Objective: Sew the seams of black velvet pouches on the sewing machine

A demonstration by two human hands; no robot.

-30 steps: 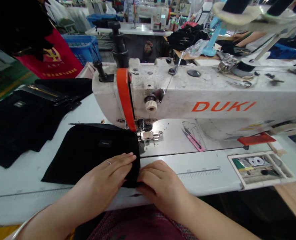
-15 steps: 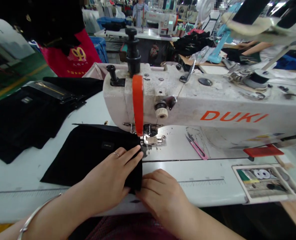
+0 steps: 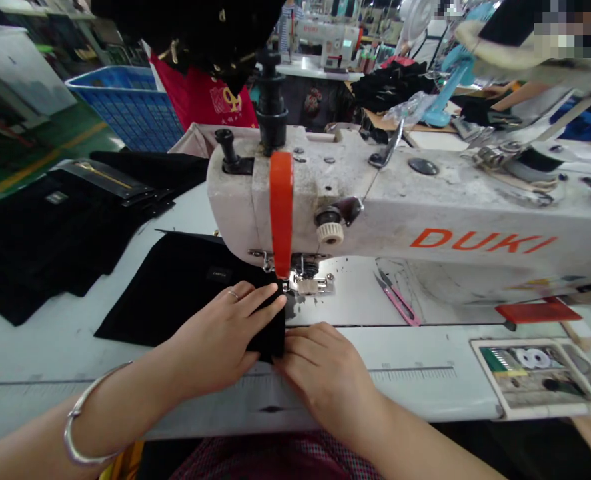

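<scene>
A black fabric piece (image 3: 175, 293) with a small label lies on the sewing table, its right edge under the presser foot (image 3: 311, 284) of a white sewing machine (image 3: 425, 213). My left hand (image 3: 220, 333) lies flat on the fabric, fingers stretched toward the needle, a ring on one finger. My right hand (image 3: 325, 373) rests just right of it, fingers curled and pressed against the fabric's near right edge. Whether it pinches the cloth is hidden.
Pink thread snips (image 3: 398, 300) lie on the machine bed to the right. A tray of bobbins and small parts (image 3: 540, 373) sits at the near right. Stacked black fabric pieces (image 3: 45, 233) lie at the left. A blue crate (image 3: 125, 110) stands behind.
The fabric has fed away from me under the presser foot, and both hands have followed it toward the needle. The camera view shifted slightly left and down.
</scene>
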